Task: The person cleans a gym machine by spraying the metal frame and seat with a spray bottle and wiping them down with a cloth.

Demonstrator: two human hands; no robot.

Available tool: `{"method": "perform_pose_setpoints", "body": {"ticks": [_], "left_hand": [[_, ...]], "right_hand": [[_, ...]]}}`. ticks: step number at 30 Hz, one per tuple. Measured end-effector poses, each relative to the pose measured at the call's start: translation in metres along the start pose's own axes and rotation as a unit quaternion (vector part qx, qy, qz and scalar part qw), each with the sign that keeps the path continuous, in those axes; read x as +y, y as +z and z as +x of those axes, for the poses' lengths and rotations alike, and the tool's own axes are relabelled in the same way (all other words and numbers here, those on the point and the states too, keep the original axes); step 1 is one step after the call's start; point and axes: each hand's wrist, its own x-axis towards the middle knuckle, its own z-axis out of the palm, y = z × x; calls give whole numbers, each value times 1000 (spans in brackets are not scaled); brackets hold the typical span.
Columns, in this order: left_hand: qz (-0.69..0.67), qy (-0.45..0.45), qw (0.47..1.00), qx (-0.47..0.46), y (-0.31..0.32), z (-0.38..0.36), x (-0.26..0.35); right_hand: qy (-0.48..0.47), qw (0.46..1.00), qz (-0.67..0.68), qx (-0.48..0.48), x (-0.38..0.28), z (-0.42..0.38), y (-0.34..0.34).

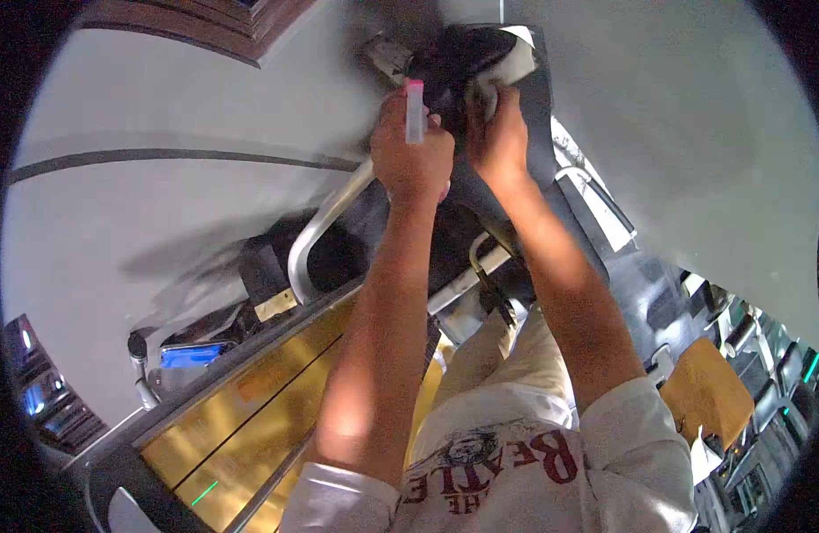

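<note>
Closed in a fist, my left hand (412, 155) grips a narrow translucent white stick (415, 115) with a pink end. The rest of that stick is hidden by my fingers. Just to its right, my right hand (500, 138) curls its fingers around a pale, cloth-like item (489, 96), which is blurred. Both hands are over a dark piece of equipment (541, 107) with a whitish part (516, 64) at its top. The two hands are close together but apart.
A curved silver tube (325, 222) runs below my left hand. At lower left are a gold-coloured panel (250, 409) and a lit blue screen (192, 355). A brown panel (707, 391) stands at right among metal equipment. A cable-like dark line (187, 155) crosses the grey surface.
</note>
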Motion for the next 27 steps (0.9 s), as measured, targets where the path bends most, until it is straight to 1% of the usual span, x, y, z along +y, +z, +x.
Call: {"method": "perform_pose_setpoints", "body": {"ticks": [2,4,6,7,9,11,12,13,15,16,18,19,21,22,23,25,26,27], "left_hand": [[14,11,1000,-3,-4,2,3],[22,14,1000,-8,-4,-1,4],[21,14,1000,0,0,0,1],[-3,8,1000,1,2,0,-2],[-48,-2,999,3,7,1,-9],[-2,9,1000,-2,3,2,0],[23,15,1000,-6,1,1,2],[15,39,999,1,3,0,-3],[-1,93,995,22,6,5,-14],[18,80,997,13,3,6,-13],[53,51,997,-1,0,3,-7],[38,38,999,-3,0,4,-4],[7,6,1000,-6,-1,2,-2],[53,19,998,-20,-4,4,1],[33,6,999,-16,-4,4,1],[-8,-20,1000,-15,-1,2,1],[4,-13,1000,-13,1,4,1],[18,-8,1000,-12,1,4,0]], "right_hand": [[-74,997,-21,15,62,-39,16],[80,995,-45,-50,87,-80,8],[153,980,-79,-105,96,-93,-3],[189,968,-94,-135,91,-92,-6],[131,984,-14,-119,84,-83,-4],[91,988,85,-94,39,-51,-7],[49,993,57,-96,9,-29,-8],[10,995,28,-99,-12,-12,-8],[45,989,-25,-135,-25,-3,-7],[60,985,-51,-151,-29,0,-5],[64,988,-42,-132,-11,-25,-3],[64,989,-39,-124,8,-44,-1],[100,981,-60,-154,66,-89,6],[138,971,-79,-179,88,-109,2],[176,958,-99,-204,100,-121,-3],[181,955,-84,-218,97,-117,-12],[182,954,-77,-224,95,-111,-16],[163,964,-45,-205,92,-105,-17]]}}
